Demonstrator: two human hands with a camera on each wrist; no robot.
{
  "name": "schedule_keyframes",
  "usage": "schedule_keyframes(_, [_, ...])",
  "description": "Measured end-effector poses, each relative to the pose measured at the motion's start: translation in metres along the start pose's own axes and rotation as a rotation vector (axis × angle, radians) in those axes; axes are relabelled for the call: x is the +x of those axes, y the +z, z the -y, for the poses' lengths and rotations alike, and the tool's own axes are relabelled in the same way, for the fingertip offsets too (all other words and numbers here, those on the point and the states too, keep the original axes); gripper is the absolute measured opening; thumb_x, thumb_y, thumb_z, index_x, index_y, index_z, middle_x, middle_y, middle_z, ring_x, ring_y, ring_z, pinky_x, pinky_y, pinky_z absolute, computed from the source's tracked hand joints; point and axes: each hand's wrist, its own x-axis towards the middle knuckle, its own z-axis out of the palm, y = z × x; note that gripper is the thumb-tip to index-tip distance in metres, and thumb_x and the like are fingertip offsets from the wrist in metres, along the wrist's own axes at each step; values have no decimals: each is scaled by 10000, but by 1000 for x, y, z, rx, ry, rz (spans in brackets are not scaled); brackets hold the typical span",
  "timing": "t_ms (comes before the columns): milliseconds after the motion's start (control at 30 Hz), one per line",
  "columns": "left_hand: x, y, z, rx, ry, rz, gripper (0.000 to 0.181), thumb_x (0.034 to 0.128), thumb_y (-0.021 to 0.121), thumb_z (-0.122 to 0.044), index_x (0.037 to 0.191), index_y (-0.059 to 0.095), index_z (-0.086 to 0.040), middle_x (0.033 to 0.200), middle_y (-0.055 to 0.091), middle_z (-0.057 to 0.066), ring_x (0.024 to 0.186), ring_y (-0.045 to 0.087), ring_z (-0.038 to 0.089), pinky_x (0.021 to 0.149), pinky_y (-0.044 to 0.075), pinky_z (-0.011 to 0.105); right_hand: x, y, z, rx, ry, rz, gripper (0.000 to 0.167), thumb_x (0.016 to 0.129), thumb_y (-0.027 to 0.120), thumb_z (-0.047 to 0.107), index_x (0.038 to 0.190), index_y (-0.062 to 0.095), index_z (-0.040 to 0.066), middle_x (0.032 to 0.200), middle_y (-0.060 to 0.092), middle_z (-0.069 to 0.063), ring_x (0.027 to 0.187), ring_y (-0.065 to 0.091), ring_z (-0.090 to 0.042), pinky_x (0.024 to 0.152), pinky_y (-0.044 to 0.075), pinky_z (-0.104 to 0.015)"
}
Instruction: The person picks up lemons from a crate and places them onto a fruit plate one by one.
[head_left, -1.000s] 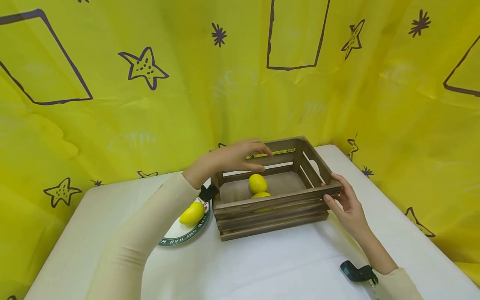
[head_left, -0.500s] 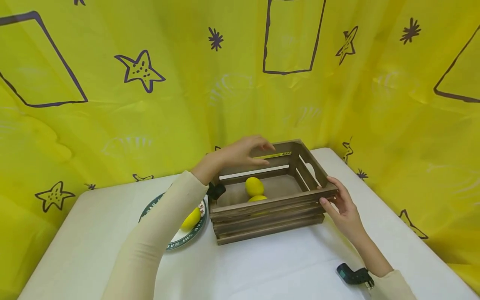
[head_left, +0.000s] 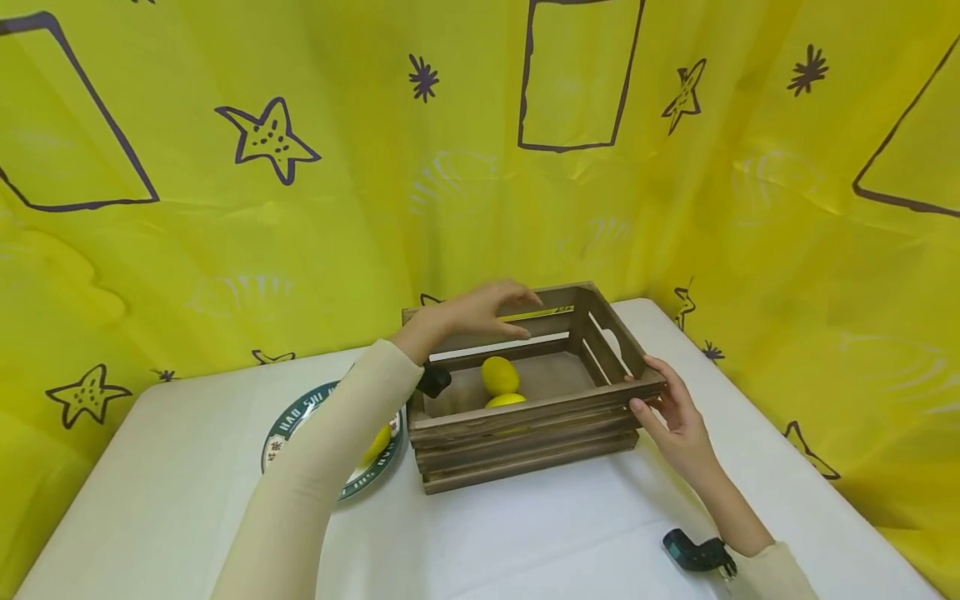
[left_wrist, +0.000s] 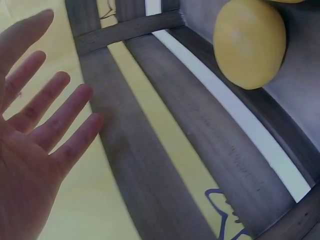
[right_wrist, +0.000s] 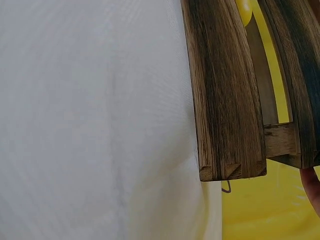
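A brown slatted wooden crate (head_left: 465, 427) stands on the white table. Inside it lie two yellow lemons, one lemon (head_left: 500, 376) behind the other lemon (head_left: 507, 401), which the front slat partly hides. My left hand (head_left: 480, 314) hovers over the crate's back left part, fingers spread and holding nothing; the left wrist view shows the bare palm (left_wrist: 25, 165). At the crate's front right corner my right hand (head_left: 678, 427) grips the top rail, thumb on the front and fingers along the side. Only a bit of that hand shows in the right wrist view.
Left of the crate sits a green-rimmed white plate (head_left: 279, 433) bearing a lemon (head_left: 378, 445), partly hidden by my left sleeve (head_left: 330, 450). A yellow curtain (head_left: 337, 250) with drawn stars hangs behind the table (head_left: 187, 467).
The whole scene shifts slightly left in the head view. My left forearm now covers more of the lemon on the plate. The right hand keeps its grip on the crate.
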Motion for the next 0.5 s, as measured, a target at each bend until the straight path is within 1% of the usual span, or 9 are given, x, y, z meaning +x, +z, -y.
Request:
schedule_keyframes(67, [2, 3, 3, -42, -23, 48, 565, 919, 694, -224, 1405, 473, -37, 1426, 473, 121, 1352, 415, 255, 1128, 330, 355, 0, 1, 0, 2, 4, 4, 680, 814, 477, -299, 1443, 316, -97, 1275, 589, -46, 1169, 566, -52, 930, 429, -145])
schedule_keyframes(133, [3, 5, 7, -84, -53, 87, 613, 901, 715, -225, 1427, 447, -57, 1454, 445, 120, 1383, 370, 272, 1141, 313, 410, 0, 1, 0, -3, 7, 4, 684, 813, 479, -300, 1444, 314, -95, 1280, 585, -47, 1175, 565, -50, 931, 428, -145])
schedule_keyframes(167, [4, 6, 8, -96, -65, 105, 630, 891, 726, -222, 1432, 442, -69, 1464, 436, 112, 1387, 355, 277, 1139, 313, 433, 0, 2, -1, -6, 8, 4, 683, 814, 480, -299, 1444, 315, -94, 1277, 586, -45, 1174, 564, -49, 930, 427, -145])
schedule_keyframes(233, [4, 9, 12, -93, -74, 137, 654, 875, 741, -209, 1438, 436, -79, 1473, 421, 101, 1382, 345, 284, 1129, 321, 461, -1, 2, -1, -9, 10, 5, 682, 815, 480, -298, 1445, 315, -93, 1279, 584, -49, 1176, 563, -49, 929, 426, -147])
schedule_keyframes(300, [5, 11, 16, -66, -74, 166, 665, 861, 751, -184, 1438, 437, -81, 1474, 409, 89, 1373, 344, 282, 1121, 332, 461, -1, 2, 0, -10, 10, 6, 679, 817, 477, -297, 1444, 315, -94, 1274, 587, -51, 1172, 564, -52, 926, 426, -150])
schedule_keyframes(400, [7, 14, 21, -36, -70, 205, 671, 846, 751, -116, 1439, 439, -69, 1491, 387, 85, 1393, 327, 268, 1134, 322, 423, -1, 1, 0, -19, 8, 3, 677, 816, 477, -296, 1443, 318, -94, 1269, 590, -46, 1167, 563, -52, 925, 426, -150])
schedule_keyframes(500, [10, 16, 24, -112, -111, 259, 696, 831, 743, -27, 1447, 420, -60, 1527, 371, 75, 1442, 280, 242, 1162, 281, 389, -1, 0, 1, -27, 12, -2, 678, 815, 478, -295, 1442, 319, -93, 1267, 592, -34, 1165, 561, -51, 931, 425, -149])
